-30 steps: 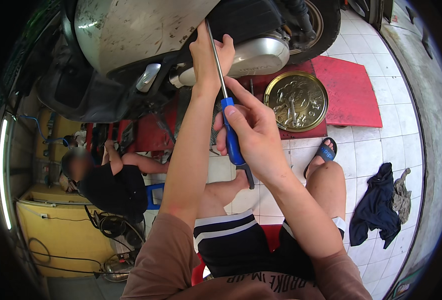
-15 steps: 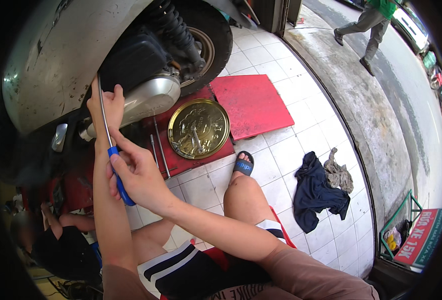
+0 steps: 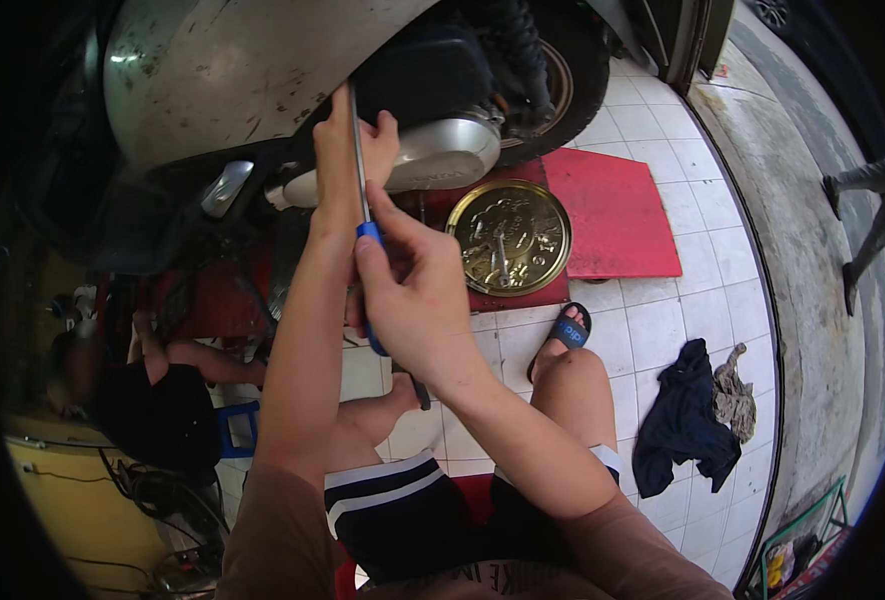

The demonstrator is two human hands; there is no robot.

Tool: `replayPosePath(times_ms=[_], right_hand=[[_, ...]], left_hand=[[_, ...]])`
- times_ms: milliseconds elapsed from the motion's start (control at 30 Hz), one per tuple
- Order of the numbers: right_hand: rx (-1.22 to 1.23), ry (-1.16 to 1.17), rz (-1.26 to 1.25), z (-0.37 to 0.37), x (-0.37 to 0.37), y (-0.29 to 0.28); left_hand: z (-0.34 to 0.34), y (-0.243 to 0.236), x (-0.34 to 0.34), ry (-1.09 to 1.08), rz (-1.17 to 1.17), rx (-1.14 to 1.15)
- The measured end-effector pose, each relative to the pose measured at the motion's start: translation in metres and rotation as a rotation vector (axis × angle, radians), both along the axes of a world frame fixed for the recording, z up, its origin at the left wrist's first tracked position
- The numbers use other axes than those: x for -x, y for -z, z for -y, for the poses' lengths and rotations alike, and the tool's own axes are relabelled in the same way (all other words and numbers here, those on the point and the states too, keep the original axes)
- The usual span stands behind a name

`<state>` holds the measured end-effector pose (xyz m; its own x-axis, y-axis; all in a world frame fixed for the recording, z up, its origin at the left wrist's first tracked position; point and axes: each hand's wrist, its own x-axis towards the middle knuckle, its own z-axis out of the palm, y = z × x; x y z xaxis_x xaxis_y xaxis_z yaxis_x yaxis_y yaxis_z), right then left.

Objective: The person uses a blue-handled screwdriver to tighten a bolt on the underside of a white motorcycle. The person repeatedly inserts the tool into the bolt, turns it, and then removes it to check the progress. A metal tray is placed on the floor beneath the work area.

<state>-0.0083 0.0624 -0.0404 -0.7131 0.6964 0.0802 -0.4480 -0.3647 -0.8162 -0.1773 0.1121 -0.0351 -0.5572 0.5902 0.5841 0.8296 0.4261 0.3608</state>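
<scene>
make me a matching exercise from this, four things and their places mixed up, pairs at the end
1. blue-handled screwdriver
2. round gold tray
3. dark blue cloth
4. left hand

a. on the white floor tiles
b. at the lower edge of the scooter's side panel
c. in the right hand
d. on the red platform

Pairs: 1-c, 2-d, 3-a, 4-b

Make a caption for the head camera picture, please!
Right hand grips a blue-handled screwdriver, left hand behind its shaft, by a motorbike's scuffed pale panel.
</scene>
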Motion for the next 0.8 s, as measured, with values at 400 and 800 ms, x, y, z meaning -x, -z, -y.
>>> replayPosePath(times_ms=[400, 800], right_hand=[[0.717, -0.386, -0.304, -0.006, -0.006, -0.006], [0.326, -0.118, -0.084, -0.017, 0.004, -0.003]], left_hand=[[0.004, 0.002, 0.001, 0.058, 0.005, -0.044], [0.097, 0.118, -0.016, 0.538, 0.919, -0.563]])
